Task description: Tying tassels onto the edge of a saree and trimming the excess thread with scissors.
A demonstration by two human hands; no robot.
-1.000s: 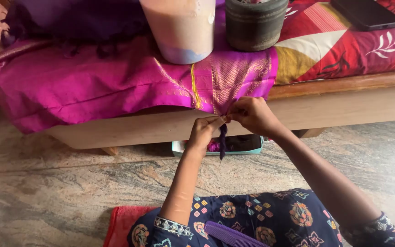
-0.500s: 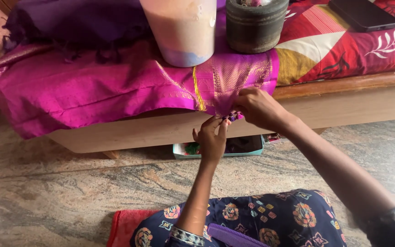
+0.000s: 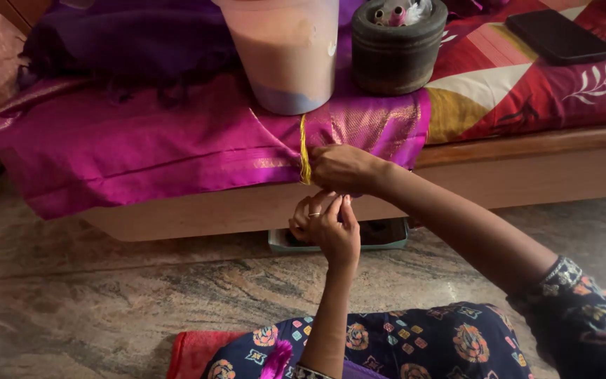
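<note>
Right hand (image 3: pixel 341 168) is pinching the magenta silk cloth (image 3: pixel 177 140) at the bed's front edge; left hand (image 3: pixel 331 228), fingers curled, is gripping fine threads. Soft, light, slippery: hold the hem.

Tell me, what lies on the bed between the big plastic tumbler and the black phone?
In the head view, a dark round container with thread spools stands between the tumbler and the phone, then a bare stretch of the patterned red bedsheet.
</note>
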